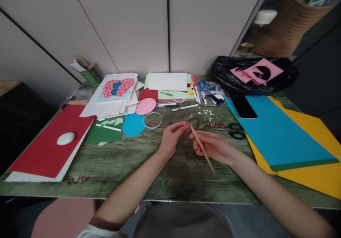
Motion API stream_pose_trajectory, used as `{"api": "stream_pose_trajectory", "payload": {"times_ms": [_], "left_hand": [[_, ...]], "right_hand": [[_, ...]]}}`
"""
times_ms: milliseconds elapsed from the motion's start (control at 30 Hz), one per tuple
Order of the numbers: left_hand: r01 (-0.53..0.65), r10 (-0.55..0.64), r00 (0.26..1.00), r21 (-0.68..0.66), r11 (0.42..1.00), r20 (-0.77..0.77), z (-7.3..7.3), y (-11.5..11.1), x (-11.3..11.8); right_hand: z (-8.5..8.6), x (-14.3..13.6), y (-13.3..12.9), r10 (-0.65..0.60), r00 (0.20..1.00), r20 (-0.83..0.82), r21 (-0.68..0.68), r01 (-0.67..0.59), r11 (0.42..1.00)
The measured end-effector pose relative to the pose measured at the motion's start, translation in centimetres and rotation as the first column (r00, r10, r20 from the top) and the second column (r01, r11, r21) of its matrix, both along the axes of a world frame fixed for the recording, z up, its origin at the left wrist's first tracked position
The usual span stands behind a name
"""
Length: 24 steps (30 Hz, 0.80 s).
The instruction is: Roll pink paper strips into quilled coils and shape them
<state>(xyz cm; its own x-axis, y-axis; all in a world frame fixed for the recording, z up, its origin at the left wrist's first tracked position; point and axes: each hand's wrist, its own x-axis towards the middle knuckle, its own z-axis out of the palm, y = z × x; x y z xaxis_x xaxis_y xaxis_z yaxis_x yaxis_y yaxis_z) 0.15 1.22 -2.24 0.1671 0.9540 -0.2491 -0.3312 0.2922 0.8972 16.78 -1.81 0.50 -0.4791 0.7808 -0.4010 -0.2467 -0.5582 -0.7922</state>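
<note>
Near the middle of the green wood-look table, my left hand (172, 137) pinches a small pink piece (185, 124) between thumb and fingertips. My right hand (210, 146) holds a thin wooden stick (203, 150) with tapered ends, slanting down to the right. The stick's upper tip is close beside the pink piece; whether they touch is too small to tell. A tape ring (152, 120) lies just beyond my left hand. Black-handled scissors (236, 131) and small white scraps (207, 113) rest beyond my right hand.
Red paper (53, 138) with a white oval object (66, 138) is at the left. A pink and blue heart picture (118, 88) lies behind. Blue paper (282, 135), yellow sheets (317, 131), a phone (243, 106) and a black bag (223, 71) fill the right.
</note>
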Motion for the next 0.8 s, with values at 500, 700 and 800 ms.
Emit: {"api": "stream_pose_trajectory", "payload": {"times_ms": [500,700,800], "left_hand": [[0.090,-0.062,0.986,-0.175,0.980,0.156,-0.2,0.2,-0.2],[0.112,-0.086,0.985,-0.172,0.979,0.151,-0.5,0.1,-0.1],[0.118,-0.093,0.984,-0.166,0.979,0.149,-0.6,0.1,-0.1]], "right_hand": [[0.2,0.9,-1.9,-0.637,0.715,0.289,0.946,-0.109,0.305],[0.1,0.9,-1.5,-0.591,0.784,0.190,0.979,-0.109,0.170],[0.0,0.7,-1.2,-0.585,0.796,0.153,0.988,-0.110,0.109]]}}
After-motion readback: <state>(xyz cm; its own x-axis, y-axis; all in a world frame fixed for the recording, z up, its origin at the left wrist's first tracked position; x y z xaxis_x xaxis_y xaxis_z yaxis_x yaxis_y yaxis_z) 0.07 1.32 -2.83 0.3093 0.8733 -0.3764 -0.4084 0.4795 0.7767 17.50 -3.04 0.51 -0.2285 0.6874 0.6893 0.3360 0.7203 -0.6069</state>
